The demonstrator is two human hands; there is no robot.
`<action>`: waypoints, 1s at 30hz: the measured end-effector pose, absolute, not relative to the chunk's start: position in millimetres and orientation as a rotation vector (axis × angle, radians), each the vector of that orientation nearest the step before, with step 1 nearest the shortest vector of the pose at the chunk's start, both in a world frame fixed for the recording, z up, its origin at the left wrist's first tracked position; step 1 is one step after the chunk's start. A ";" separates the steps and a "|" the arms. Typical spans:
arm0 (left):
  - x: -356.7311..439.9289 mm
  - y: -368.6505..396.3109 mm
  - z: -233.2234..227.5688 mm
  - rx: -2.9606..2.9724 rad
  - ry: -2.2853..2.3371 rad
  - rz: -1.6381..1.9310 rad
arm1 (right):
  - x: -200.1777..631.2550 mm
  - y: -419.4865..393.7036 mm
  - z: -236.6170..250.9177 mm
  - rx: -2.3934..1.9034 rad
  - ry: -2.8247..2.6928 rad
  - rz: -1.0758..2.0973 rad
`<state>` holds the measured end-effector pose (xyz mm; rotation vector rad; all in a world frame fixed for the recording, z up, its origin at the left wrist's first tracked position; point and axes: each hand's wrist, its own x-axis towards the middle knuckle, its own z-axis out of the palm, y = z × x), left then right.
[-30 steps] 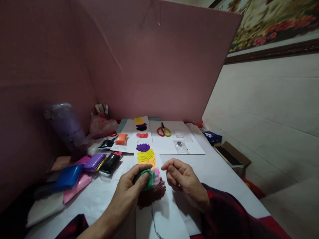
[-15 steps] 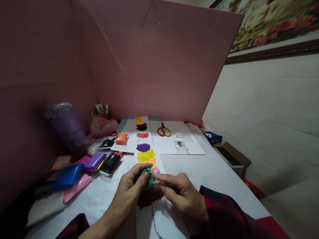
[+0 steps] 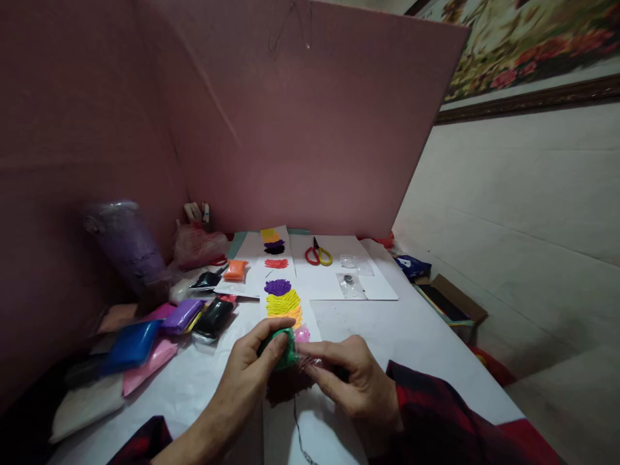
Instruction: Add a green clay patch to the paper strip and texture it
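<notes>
step in hand (judged): two-handed work at the clear end of a green packet (image 3: 289,350); the left hand (image 3: 252,359) steadies, the right hand (image 3: 361,381) works the film.

position: packet is held over the white paper strip (image 3: 324,426), where the brown patch (image 3: 283,389) and the pink patch (image 3: 302,333) meet. this is left of centre between the sides of the table (image 3: 387,332), much nearer its near side than its far edge and well apart from its right edge. whether the packet's underside touches the strip: cannot tell.

grip, left: thumb and forefinger closed on the packet's green body, thumb on top. grip, right: forefinger and thumb extended, tips close together with a narrow gap, forefinger at the clear film. whether the film is truly pinched: cannot tell.

orientation: green body toward the table's left edge, clear end pointing toward its right edge, at the right fingertips. long axis uncertain, as the left fingers cover part of the packet; appears to lie roughly crosswise over the strip, near parallel to the table's far edge.

next move calls for (judged): a sure fingertip hold on the film, with the left hand firm on the body but not squeezing, since the contents look soft.
</notes>
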<state>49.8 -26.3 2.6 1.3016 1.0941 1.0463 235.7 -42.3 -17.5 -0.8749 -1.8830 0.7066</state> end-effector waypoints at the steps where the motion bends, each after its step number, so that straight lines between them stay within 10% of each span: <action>1: 49.9 -26.0 2.0 1.291 1.090 1.057 | 235.5 -42.0 -18.4 -0.858 -1.854 0.676; 19: 50.3 -31.6 6.0 1.098 0.817 0.871 | 238.2 -40.2 -10.1 -0.954 -1.738 0.573; 30: 53.9 -30.5 8.1 1.123 0.712 0.891 | 235.9 -35.4 -13.3 -0.997 -1.588 1.040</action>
